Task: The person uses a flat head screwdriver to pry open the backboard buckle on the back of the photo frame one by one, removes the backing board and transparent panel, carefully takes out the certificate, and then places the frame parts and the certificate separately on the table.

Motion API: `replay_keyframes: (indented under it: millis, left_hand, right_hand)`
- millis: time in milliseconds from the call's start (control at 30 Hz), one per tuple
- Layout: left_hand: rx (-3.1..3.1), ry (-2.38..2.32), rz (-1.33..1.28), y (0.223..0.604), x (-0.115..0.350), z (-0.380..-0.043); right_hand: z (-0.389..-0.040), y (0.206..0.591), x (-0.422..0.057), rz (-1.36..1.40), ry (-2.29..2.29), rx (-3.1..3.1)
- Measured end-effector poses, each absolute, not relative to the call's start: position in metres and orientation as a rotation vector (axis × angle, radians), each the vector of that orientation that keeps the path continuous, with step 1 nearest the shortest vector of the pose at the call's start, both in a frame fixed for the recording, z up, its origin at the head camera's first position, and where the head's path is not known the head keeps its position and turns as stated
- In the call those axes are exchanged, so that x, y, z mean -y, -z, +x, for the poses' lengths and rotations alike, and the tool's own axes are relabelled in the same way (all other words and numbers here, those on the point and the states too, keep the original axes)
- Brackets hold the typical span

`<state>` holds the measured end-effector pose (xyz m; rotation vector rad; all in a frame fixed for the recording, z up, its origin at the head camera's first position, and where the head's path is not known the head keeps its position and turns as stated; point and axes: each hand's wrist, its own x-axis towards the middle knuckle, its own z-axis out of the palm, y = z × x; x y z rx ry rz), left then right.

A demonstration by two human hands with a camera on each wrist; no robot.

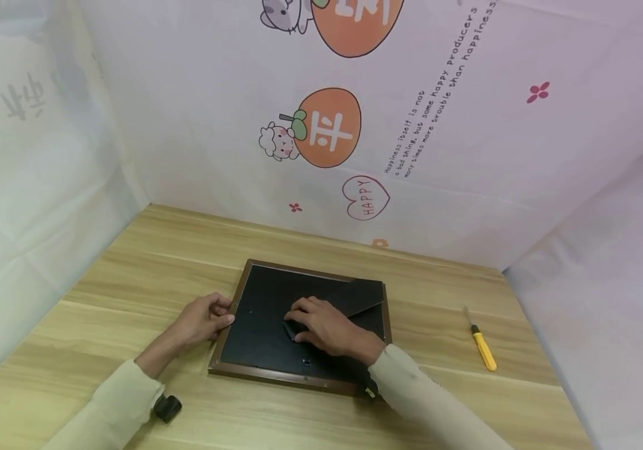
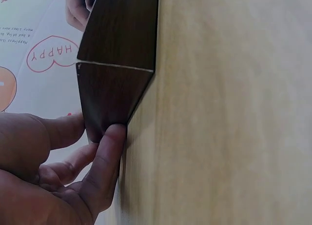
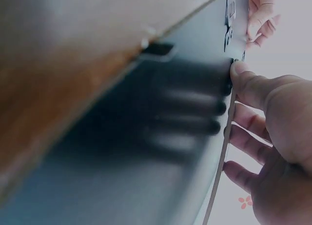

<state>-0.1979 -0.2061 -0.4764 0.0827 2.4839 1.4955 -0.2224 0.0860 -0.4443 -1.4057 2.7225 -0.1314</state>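
A brown wooden rectangular picture frame (image 1: 265,374) is lying flat in the middle of the pale wood-grain counter (image 1: 175,262), its glossy black backing board (image 1: 267,294) facing up. The left hand (image 1: 202,320) is gripping the frame's left rail, its thumb and fingers pinching the wood from opposite sides. The right hand (image 1: 323,322) is arching over the board, its bent fingers touching a flat black flap (image 1: 367,297) that is slanting across to the right rail; whether they are gripping the flap or only pressing on it, I cannot tell. The step seems to be working this flap while the left hand is steadying the frame. Doing it well probably means keeping that pinch firm, so the frame is not sliding, and spreading the load over several fingertips, since a thin flap could be bending or creasing at its joint. The yellow-handled screwdriver (image 1: 484,350) is lying well apart on the right, safely away from the glossy surface, where a dragging tool would likely be scratching.
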Motion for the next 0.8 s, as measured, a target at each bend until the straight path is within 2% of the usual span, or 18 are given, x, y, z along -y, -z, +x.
replay_keyframes:
  millis: [800]
  left_hand:
    - [-2.447,-1.537,0.098,0.4775,0.2069,-0.1954]
  right_hand:
    - [-0.2208,0.4435,-0.0874,-1.428,0.059,-2.732]
